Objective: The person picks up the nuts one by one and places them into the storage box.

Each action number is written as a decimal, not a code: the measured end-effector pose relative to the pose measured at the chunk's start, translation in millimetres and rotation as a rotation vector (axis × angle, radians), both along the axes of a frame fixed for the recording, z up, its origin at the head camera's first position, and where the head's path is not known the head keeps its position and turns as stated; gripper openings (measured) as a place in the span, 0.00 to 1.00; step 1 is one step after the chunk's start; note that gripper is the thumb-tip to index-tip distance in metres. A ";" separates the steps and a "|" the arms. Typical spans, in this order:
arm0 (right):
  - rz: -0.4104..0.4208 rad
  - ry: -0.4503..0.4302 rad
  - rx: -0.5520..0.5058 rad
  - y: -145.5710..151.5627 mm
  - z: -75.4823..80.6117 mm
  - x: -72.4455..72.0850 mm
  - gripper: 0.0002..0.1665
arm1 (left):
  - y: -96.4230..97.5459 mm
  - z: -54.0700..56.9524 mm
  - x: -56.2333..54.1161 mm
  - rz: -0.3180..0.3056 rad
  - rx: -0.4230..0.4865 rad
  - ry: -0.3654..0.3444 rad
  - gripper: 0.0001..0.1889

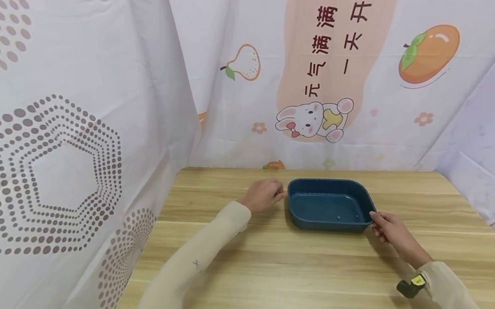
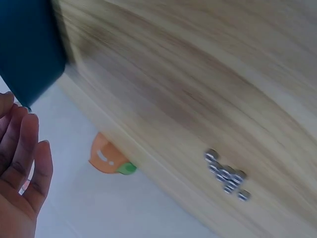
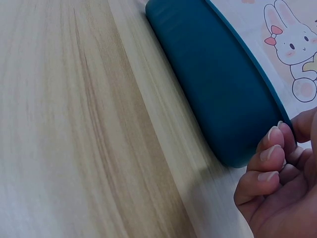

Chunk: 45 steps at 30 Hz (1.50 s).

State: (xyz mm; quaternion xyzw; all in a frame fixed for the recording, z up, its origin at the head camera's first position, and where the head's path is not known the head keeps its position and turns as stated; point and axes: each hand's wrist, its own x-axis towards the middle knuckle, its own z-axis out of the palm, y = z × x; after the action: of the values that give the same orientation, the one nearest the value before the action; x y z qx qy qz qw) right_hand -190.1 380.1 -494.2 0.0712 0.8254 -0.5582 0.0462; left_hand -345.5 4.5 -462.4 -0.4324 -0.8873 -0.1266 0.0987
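A dark teal plastic bin [image 1: 325,206], rectangular with rounded corners, sits toward the far side of the wooden table. My left hand [image 1: 262,196] is at its left end; in the left wrist view the thumb and fingertips [image 2: 28,124] meet at the rim, apparently pinching it. My right hand [image 1: 394,235] pinches the near right corner, thumb over the rim and fingers curled below it in the right wrist view. A couple of tiny shiny pieces [image 1: 338,218] lie on the bin's floor. Several small metal nuts [image 2: 227,174] lie clustered on the table in the left wrist view.
The wooden table [image 1: 288,281] stretches in front of both arms. White printed curtains [image 1: 242,104] hang behind it and along the left side. A black device with a yellow label [image 1: 413,285] is strapped at the right wrist.
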 end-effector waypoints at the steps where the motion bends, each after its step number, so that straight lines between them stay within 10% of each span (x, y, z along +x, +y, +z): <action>1: -0.001 -0.001 -0.002 0.2 0.0 -0.2 0.28 | -2.8 -1.1 -0.9 0.003 0.000 0.003 0.07; 45: -0.001 -0.027 -0.019 1.6 -3.1 0.2 0.27 | -124.8 -19.2 -0.3 0.162 -0.011 -0.019 0.04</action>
State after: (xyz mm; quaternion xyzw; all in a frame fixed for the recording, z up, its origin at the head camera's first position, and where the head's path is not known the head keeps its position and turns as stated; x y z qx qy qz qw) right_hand -189.9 381.7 -497.4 0.0788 0.8194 -0.5649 0.0575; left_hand -345.8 -120.3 -481.6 -0.3586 -0.9209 -0.1173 0.0978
